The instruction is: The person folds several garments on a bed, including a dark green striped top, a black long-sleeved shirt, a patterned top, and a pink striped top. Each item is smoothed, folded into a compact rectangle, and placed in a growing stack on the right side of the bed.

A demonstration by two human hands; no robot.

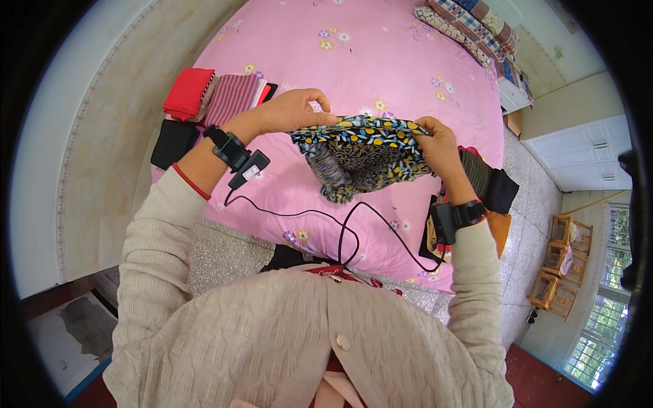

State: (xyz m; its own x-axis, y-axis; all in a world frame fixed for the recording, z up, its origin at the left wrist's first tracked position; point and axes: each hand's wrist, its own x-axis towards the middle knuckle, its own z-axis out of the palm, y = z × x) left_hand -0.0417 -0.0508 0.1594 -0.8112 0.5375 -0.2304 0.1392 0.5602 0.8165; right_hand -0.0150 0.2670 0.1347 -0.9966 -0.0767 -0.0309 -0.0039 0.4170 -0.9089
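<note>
A patterned garment (367,153), black with yellow, blue and white shapes, hangs partly crumpled above the bed. My left hand (296,112) pinches its upper edge at the left end, thumb along the fabric. At the right end of the same edge, my right hand (438,143) grips the cloth between thumb and fingers. The edge between both hands is stretched nearly straight, and the lower part is bunched and blurred. Beneath lies a pink flowered bedsheet (326,71). What kind of garment it is, I cannot tell.
Folded clothes, red (187,94), striped (232,99) and black (174,144), lie at the bed's left. More folded clothes (479,178) sit at the right edge. A black cable (285,211) links the devices on my wrists. Folded quilts (469,30) rest at the far right corner.
</note>
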